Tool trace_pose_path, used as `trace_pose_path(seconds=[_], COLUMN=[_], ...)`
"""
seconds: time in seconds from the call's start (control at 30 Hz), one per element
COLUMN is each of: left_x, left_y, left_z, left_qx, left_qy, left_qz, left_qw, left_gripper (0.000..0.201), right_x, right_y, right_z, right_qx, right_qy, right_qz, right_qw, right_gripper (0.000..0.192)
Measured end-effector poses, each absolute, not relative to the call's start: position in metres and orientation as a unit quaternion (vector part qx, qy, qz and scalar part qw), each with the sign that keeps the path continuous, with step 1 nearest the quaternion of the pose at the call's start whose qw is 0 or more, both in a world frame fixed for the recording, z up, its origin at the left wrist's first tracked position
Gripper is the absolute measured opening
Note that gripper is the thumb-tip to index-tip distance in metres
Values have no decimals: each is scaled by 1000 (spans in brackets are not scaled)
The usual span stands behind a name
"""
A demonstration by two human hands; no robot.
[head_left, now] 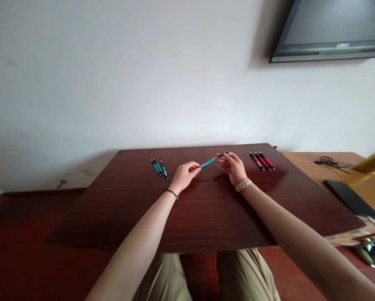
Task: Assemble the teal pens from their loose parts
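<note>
Turquoise-and-black slender pen [207, 163] held aslant at both ends above the glossy dark-red wooden table [206, 221]

Left hand [186, 173] pinches its turquoise barrel [209, 161], fingertips close together; right hand [234, 167] pinches the black end [222, 154]; three turquoise-and-black pens [158, 167] lie left, three red-and-black pens [263, 161] right; pale lettering [343, 45] on the black-framed television [336, 23], far right, is too blurred to read.

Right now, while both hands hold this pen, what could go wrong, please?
The blue barrel, pinched by the left hand, might slip onto the table. The thin section between the barrel and the dark piece in the right hand could bend. Three blue pens lie beside the left hand; a sideways move may knock them.
</note>
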State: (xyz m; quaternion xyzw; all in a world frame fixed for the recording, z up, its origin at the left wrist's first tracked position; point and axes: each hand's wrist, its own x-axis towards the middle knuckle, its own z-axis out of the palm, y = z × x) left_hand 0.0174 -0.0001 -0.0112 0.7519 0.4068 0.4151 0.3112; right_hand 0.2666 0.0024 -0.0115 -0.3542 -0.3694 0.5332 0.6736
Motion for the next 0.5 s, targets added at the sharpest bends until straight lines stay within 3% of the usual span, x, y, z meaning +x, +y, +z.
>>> trace_pose_path(seconds=[0.5], left_x=[17], left_y=[-1], left_z=[-10], left_qx=[751], left_qy=[407], left_qz=[415], left_qw=[313], left_gripper=[21], right_x=[265], right_y=[1], right_z=[-11], right_qx=[-343], right_qy=[-377], right_qz=[547], right_qw=[664], right_gripper=[41])
